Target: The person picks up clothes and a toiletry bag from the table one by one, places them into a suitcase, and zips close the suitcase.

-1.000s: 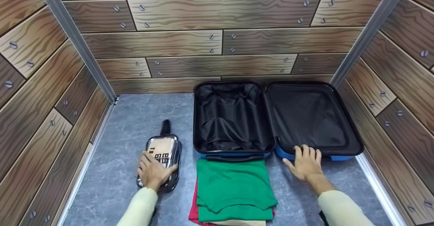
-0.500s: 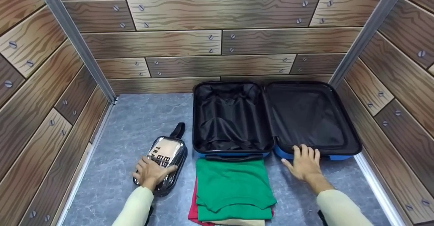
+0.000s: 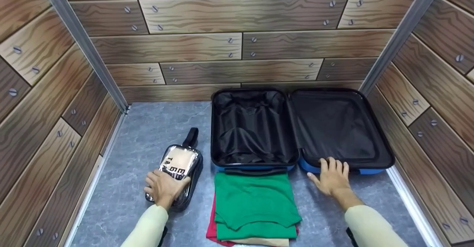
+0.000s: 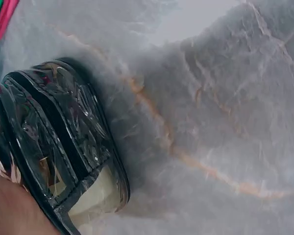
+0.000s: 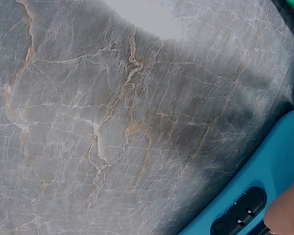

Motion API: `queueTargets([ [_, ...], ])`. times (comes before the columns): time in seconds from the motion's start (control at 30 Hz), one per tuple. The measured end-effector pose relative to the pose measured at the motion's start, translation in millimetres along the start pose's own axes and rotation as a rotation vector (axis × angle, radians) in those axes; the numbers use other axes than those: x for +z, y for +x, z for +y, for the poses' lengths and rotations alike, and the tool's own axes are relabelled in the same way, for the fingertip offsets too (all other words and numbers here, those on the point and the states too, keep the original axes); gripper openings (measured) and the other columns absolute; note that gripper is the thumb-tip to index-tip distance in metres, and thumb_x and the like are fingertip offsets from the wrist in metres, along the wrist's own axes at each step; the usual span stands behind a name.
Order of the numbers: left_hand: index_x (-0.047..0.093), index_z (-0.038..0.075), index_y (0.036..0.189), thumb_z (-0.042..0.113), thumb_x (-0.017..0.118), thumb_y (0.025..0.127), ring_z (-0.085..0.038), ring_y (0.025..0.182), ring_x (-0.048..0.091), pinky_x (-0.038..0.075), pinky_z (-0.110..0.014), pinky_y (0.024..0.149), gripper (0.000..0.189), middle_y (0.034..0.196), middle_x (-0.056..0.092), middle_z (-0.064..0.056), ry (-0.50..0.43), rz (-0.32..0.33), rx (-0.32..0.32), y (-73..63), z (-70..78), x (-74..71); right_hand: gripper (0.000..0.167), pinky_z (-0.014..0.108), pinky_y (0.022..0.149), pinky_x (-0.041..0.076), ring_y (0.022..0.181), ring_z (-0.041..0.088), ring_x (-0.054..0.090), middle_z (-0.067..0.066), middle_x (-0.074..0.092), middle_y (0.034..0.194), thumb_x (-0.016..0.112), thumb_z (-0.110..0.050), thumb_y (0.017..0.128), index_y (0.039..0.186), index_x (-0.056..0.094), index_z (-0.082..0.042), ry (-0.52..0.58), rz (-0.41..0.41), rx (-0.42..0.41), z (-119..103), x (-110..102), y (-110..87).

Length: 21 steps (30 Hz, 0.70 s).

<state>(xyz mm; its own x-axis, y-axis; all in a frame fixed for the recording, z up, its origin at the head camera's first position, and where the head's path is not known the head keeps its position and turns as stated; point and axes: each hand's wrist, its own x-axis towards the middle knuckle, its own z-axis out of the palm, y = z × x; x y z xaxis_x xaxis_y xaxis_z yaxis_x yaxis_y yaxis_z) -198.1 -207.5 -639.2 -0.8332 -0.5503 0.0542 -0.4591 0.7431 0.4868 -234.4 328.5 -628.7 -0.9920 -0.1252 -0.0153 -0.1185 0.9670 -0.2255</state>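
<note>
A clear toiletry bag point(image 3: 179, 162) with black trim, lettering and a black strap is at the left in the head view. My left hand point(image 3: 164, 187) grips it from above near its lower end, thumb on the right side and fingers over the left. In the left wrist view the bag's clear side point(image 4: 63, 132) shows black trim and something pale inside. An open suitcase point(image 3: 255, 128) with black lining lies at the back. My right hand point(image 3: 335, 178) rests its fingertips on the front rim of the suitcase's right half, thumb held apart. Its blue shell point(image 5: 264, 166) carries a black lock point(image 5: 240, 210).
Folded clothes, with a green shirt point(image 3: 255, 202) on top of red and beige ones, lie in front of the suitcase's left half. The grey marbled surface point(image 3: 163, 117) is bounded by wood-patterned walls point(image 3: 237, 47) at the back and both sides.
The toiletry bag has turned clockwise under my left hand, its strap end swinging right, then shifted slightly away from me. My right hand and the suitcase have stayed put.
</note>
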Motion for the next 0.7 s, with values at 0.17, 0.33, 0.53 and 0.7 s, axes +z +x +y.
queueTargets([
  [0.17, 0.04, -0.013, 0.124, 0.062, 0.086, 0.047, -0.045, 0.11, 0.04, 0.033, -0.063, 0.093, 0.116, 0.119, 0.041, -0.031, -0.057, 0.071, 0.01, 8.6, 21.3, -21.7, 0.074, 0.073, 0.109, 0.004, 0.132, 0.058, 0.024, 0.037, 0.029, 0.143, 0.052, -0.051, 0.098, 0.142, 0.036, 0.007, 0.002, 0.0, 0.0, 2, 2, 0.9],
  [0.33, 0.041, -0.009, 0.128, 0.065, 0.084, 0.048, -0.045, 0.114, 0.041, 0.032, -0.062, 0.094, 0.117, 0.123, 0.042, -0.029, -0.08, 0.108, 0.064, 14.5, 59.4, -37.3, 0.074, 0.073, 0.109, 0.003, 0.132, 0.058, 0.024, 0.037, 0.029, 0.143, 0.052, -0.051, 0.098, 0.142, 0.036, 0.007, 0.005, 0.006, 0.007, 2, 1, 0.7],
  [0.53, 0.041, -0.005, 0.13, 0.071, 0.082, 0.047, -0.041, 0.114, 0.041, 0.033, -0.058, 0.095, 0.12, 0.123, 0.042, -0.025, -0.107, 0.092, 0.098, 7.3, 107.8, -35.7, 0.074, 0.073, 0.109, 0.004, 0.132, 0.057, 0.025, 0.037, 0.03, 0.143, 0.053, -0.051, 0.098, 0.142, 0.037, 0.007, 0.0, 0.009, 0.011, -1, 0, 0.6],
  [0.7, 0.043, -0.003, 0.128, 0.069, 0.082, 0.044, -0.039, 0.112, 0.041, 0.035, -0.056, 0.093, 0.117, 0.121, 0.042, -0.022, -0.131, 0.087, 0.125, -4.9, 141.8, -21.5, 0.072, 0.071, 0.11, 0.003, 0.132, 0.056, 0.024, 0.035, 0.03, 0.143, 0.053, -0.051, 0.098, 0.141, 0.037, 0.005, -0.003, 0.019, 0.012, -2, 3, -0.1],
])
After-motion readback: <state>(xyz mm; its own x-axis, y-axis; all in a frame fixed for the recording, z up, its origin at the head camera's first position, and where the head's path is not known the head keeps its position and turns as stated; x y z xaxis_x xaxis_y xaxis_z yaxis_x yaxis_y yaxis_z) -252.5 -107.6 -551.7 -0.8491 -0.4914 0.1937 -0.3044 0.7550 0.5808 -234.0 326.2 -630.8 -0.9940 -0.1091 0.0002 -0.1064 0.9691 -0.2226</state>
